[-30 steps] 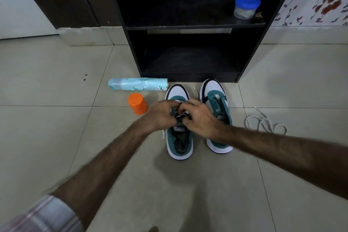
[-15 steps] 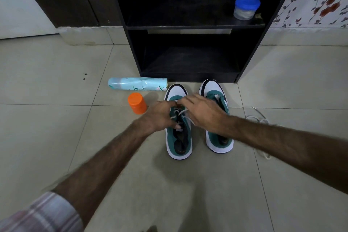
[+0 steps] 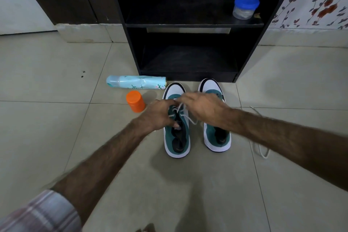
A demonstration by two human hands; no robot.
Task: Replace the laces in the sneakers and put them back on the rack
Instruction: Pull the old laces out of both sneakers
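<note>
Two green-and-white sneakers stand side by side on the tiled floor, toes toward the black rack. Over the left sneaker, my left hand grips the upper by the eyelets. My right hand reaches across from above the right sneaker and pinches a white lace that runs through the left sneaker's front eyelets. A second white lace lies loose on the floor, mostly hidden behind my right forearm.
A pale blue spray can lies on its side left of the sneakers, with an orange cap beside it. A blue-lidded jar sits on the rack's upper shelf. A floral wall stands at the right.
Both hands have shifted forward from the tongue toward the toe end of the left sneaker. The white lace now shows drawn out between my hands.
</note>
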